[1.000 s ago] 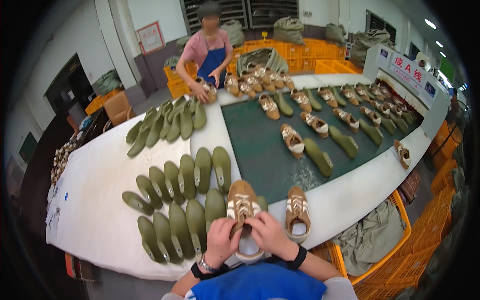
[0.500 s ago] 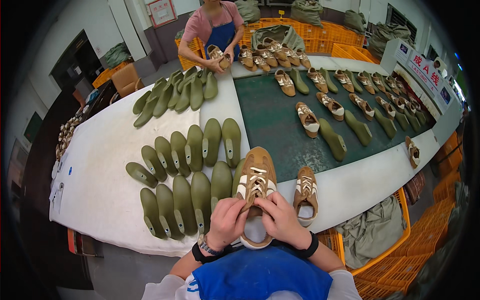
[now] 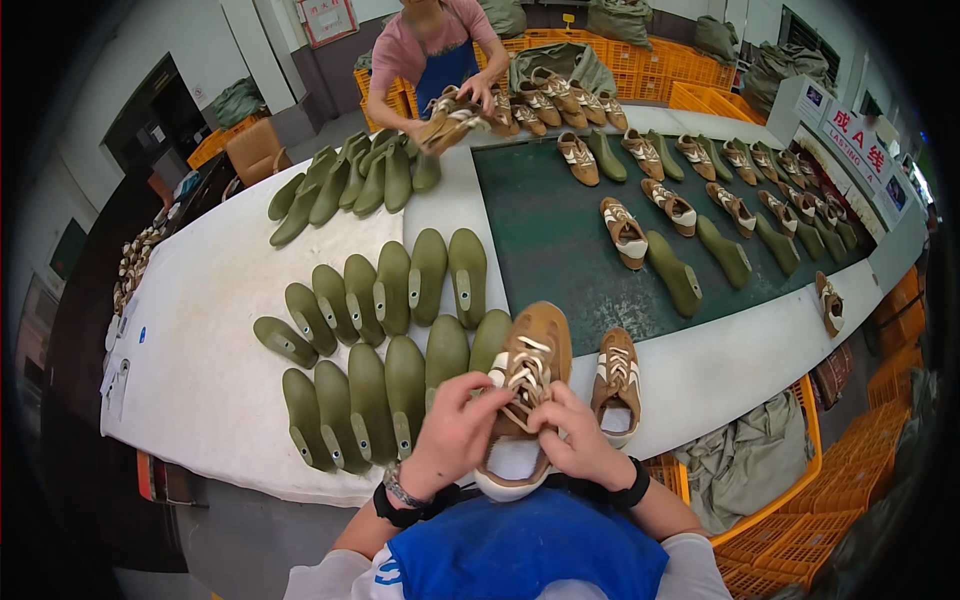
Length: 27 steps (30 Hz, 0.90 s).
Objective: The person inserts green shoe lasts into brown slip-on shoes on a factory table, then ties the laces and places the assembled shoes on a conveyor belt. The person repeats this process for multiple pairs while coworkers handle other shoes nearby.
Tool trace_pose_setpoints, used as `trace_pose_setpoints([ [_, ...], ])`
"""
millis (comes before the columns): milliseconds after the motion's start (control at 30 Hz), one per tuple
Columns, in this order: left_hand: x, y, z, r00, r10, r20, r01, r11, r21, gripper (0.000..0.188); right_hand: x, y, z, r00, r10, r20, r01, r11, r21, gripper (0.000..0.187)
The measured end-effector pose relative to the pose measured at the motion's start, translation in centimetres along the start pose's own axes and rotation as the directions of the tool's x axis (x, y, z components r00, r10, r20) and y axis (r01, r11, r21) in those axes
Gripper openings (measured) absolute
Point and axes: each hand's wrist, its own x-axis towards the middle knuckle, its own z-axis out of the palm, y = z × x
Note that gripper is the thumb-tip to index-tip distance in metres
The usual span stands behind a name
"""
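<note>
A brown suede sneaker (image 3: 540, 340) with white stripes and pale laces is held upright before my apron, toe pointing away from me. My left hand (image 3: 452, 428) pinches it at the lower laces, on the left of the opening. On the right side, my right hand (image 3: 578, 436) has its fingers closed at the collar by the tongue. Between my hands a white insole shows inside the opening. Just right of them, a matching sneaker (image 3: 617, 378) rests on the white table edge. Several green shoe lasts (image 3: 405, 385) stand in rows to my left.
Across the table (image 3: 210, 360), a co-worker's hands (image 3: 482, 95) hold brown sneakers. Sneakers and green lasts line the dark green conveyor belt (image 3: 560, 285). An orange crate (image 3: 812, 425) with grey-green cloth stands at the right. More lasts (image 3: 350, 180) lie at the far left.
My left fingers have moved up from the collar onto the laces; the held sneaker tilts slightly to the right. The co-worker's hands have spread, and the sneakers there have shifted and blurred.
</note>
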Motion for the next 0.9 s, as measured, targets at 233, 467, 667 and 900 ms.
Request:
trace_pose_setpoints([
  [233, 1.3, 1.1, 1.3, 0.987, 0.152, 0.057, -0.147, 0.986, -0.084, 0.018, 0.0, 0.3, 0.9, 0.946, 0.047, -0.32, -0.02, 0.996, 0.087, 0.034],
  [467, 0.2, 0.3, 0.4, 0.946, 0.25, 0.205, -0.159, 0.911, -0.38, 0.018, -0.2, 2.7, 0.4, 0.852, 0.296, -0.431, -0.069, 0.881, 0.469, 0.034],
  [667, -0.3, -1.1, 1.0, 0.999, -0.035, -0.019, 0.031, 0.982, -0.186, 0.013, 0.2, 1.0, -1.0, 0.983, 0.164, -0.082, -0.159, 0.985, 0.063, 0.034],
  [900, 0.1, -3.2, 2.6, 0.982, -0.103, -0.159, 0.082, 0.988, -0.131, 0.01, -1.5, -1.7, -0.1, 0.968, 0.06, 0.244, 0.006, 0.965, -0.264, 0.029],
])
